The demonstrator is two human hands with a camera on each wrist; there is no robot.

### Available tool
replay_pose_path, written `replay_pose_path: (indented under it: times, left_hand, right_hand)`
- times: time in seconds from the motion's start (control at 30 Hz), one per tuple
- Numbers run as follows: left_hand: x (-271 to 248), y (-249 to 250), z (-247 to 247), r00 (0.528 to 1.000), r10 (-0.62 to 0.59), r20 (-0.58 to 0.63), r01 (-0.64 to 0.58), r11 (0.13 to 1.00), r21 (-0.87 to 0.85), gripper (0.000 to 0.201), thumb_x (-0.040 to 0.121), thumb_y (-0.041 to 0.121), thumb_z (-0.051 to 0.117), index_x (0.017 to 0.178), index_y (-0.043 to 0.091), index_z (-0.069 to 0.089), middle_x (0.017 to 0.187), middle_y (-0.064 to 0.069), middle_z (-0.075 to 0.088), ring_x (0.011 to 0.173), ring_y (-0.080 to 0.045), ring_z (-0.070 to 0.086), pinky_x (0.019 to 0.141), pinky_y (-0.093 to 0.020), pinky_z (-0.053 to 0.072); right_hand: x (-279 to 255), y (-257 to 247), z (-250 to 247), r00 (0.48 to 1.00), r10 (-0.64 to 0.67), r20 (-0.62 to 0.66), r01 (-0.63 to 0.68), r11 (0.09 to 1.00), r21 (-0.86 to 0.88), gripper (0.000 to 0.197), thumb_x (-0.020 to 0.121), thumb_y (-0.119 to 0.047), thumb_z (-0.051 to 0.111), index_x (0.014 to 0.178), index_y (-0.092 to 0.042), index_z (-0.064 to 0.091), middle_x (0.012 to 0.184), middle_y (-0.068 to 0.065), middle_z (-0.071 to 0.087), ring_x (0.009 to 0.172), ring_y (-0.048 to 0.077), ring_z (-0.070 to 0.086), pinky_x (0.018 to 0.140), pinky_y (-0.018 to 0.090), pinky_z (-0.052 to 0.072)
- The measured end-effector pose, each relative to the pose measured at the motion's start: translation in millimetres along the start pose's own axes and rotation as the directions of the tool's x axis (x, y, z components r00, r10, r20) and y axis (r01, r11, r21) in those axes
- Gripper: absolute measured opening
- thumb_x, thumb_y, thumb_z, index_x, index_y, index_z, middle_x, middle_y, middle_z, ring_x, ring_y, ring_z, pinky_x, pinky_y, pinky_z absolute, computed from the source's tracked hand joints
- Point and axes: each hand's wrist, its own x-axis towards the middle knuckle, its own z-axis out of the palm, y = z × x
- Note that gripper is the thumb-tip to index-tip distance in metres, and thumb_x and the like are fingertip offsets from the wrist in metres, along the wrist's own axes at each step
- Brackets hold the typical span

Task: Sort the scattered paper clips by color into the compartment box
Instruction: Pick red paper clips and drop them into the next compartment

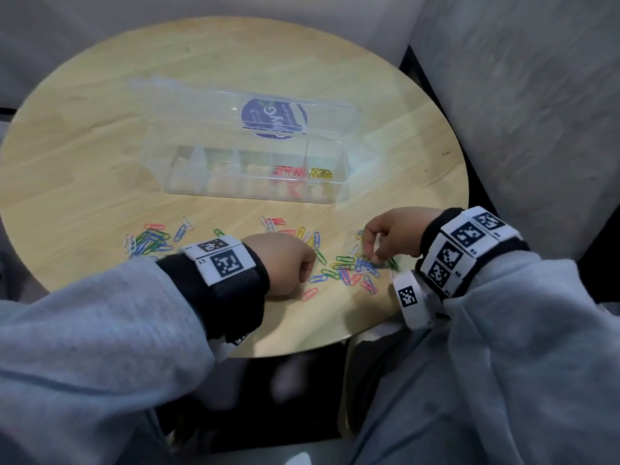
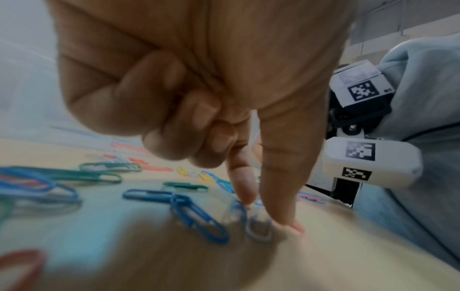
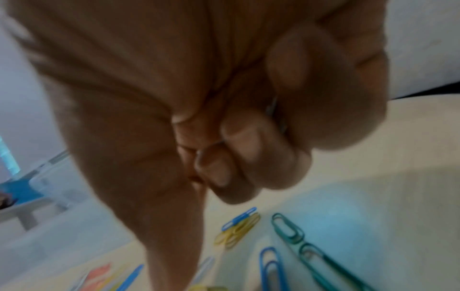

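Observation:
The clear compartment box (image 1: 255, 182) lies open mid-table, with red clips (image 1: 288, 171) in one cell and yellow clips (image 1: 321, 173) in the rightmost. Scattered clips (image 1: 349, 270) of mixed colours lie along the near edge. My left hand (image 1: 303, 280) points down at them; in the left wrist view its (image 2: 263, 220) forefinger and thumb pinch a pale clip (image 2: 259, 232) lying on the table, beside a blue clip (image 2: 199, 222). My right hand (image 1: 370, 255) reaches into the right-hand pile; the blurred right wrist view shows its (image 3: 206, 177) fingers curled round a pale wire glint (image 3: 273, 107).
The box lid (image 1: 268, 112) with a blue label lies flat behind the box. A second cluster of clips (image 1: 147, 239) sits at the near left. The round wooden table's (image 1: 100, 129) near edge runs just under my wrists. Grey walls stand behind and to the right.

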Motion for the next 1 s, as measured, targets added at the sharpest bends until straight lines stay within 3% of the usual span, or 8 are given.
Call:
replay_pose_path:
  times: [0.23, 0.33, 0.47, 0.6, 0.67, 0.73, 0.87, 1.0]
  left_hand:
    - [1, 0, -1, 0.999, -0.023, 0.022, 0.022, 1.000, 0.014, 0.011, 0.083, 0.018, 0.058, 0.082, 0.028, 0.053, 0.066, 0.011, 0.040, 0.075, -0.015, 0.045, 0.047, -0.022, 0.024]
    - [2, -2, -2, 0.998, -0.029, 0.055, 0.029, 1.000, -0.002, 0.008, 0.083, 0.020, 0.059, 0.081, 0.027, 0.055, 0.066, 0.011, 0.043, 0.076, -0.015, 0.047, 0.047, -0.019, 0.026]
    - [2, -8, -3, 0.996, -0.026, 0.088, 0.033, 0.997, -0.070, 0.006, 0.080, 0.019, 0.060, 0.077, 0.024, 0.058, 0.064, 0.009, 0.049, 0.072, -0.015, 0.050, 0.049, -0.019, 0.029]
    - [2, -16, -9, 0.991, -0.027, 0.128, 0.067, 0.948, -0.312, 0.009, 0.076, 0.016, 0.059, 0.070, 0.021, 0.057, 0.062, 0.006, 0.060, 0.057, -0.011, 0.052, 0.053, -0.020, 0.038]
    - [2, -20, -15, 0.992, -0.033, 0.124, 0.088, 0.881, -0.465, 0.014, 0.076, 0.016, 0.061, 0.065, 0.019, 0.055, 0.061, 0.003, 0.060, 0.054, -0.014, 0.051, 0.060, -0.022, 0.042]
    - [4, -23, -21, 0.992, -0.062, 0.110, 0.115, 0.804, -0.583, 0.019, 0.079, 0.014, 0.062, 0.063, 0.019, 0.052, 0.062, 0.000, 0.055, 0.054, -0.015, 0.047, 0.057, -0.022, 0.040]
    - [8, -24, -28, 0.988, -0.092, 0.124, 0.153, 0.467, -0.871, 0.028, 0.085, -0.002, 0.049, 0.063, 0.013, 0.043, 0.065, -0.008, 0.051, 0.040, -0.010, 0.048, 0.037, -0.014, 0.039]
    - [8, -27, -36, 0.989, -0.105, 0.104, 0.125, 0.217, -0.968, 0.032, 0.088, -0.006, 0.041, 0.062, 0.013, 0.039, 0.065, -0.011, 0.052, 0.037, -0.009, 0.049, 0.036, -0.013, 0.043]
  right_hand:
    - [12, -6, 14, 0.995, -0.039, 0.096, 0.042, 0.999, -0.030, 0.025, 0.074, -0.011, 0.073, 0.070, -0.030, 0.059, 0.056, -0.008, 0.054, 0.053, 0.012, 0.050, 0.064, 0.025, 0.043]
    - [16, -9, 21, 0.998, -0.048, 0.041, 0.050, 0.998, -0.042, 0.024, 0.072, -0.012, 0.075, 0.065, -0.025, 0.057, 0.047, -0.010, 0.051, 0.051, 0.007, 0.046, 0.061, 0.025, 0.043]
    - [20, -11, 20, 0.998, -0.051, 0.048, 0.052, 0.999, -0.017, 0.025, 0.073, -0.010, 0.074, 0.060, -0.022, 0.057, 0.040, -0.007, 0.052, 0.047, 0.013, 0.049, 0.054, 0.020, 0.042]
    - [18, -10, 17, 0.998, -0.069, -0.001, 0.069, 0.998, -0.010, 0.019, 0.076, -0.010, 0.068, 0.064, -0.022, 0.059, 0.044, -0.008, 0.055, 0.048, 0.009, 0.052, 0.050, 0.018, 0.041]
    - [15, -7, 11, 0.992, -0.075, -0.100, 0.072, 0.997, -0.029, 0.016, 0.077, -0.013, 0.068, 0.069, -0.022, 0.057, 0.054, -0.011, 0.052, 0.049, 0.000, 0.049, 0.047, 0.015, 0.035]
    - [12, 0, 2, 0.981, -0.062, -0.183, 0.052, 0.997, -0.057, 0.017, 0.077, -0.015, 0.069, 0.070, -0.022, 0.055, 0.060, -0.011, 0.047, 0.054, 0.001, 0.043, 0.050, 0.019, 0.033]
    - [6, 8, -1, 0.992, 0.015, -0.127, -0.024, 0.997, -0.076, 0.014, 0.075, -0.015, 0.071, 0.070, -0.021, 0.060, 0.058, -0.009, 0.049, 0.054, 0.006, 0.042, 0.050, 0.022, 0.032]
    - [7, 2, 10, 0.997, 0.019, -0.076, -0.027, 0.995, -0.094, 0.016, 0.072, -0.020, 0.077, 0.077, -0.020, 0.062, 0.059, -0.010, 0.052, 0.057, 0.010, 0.047, 0.058, 0.024, 0.040]
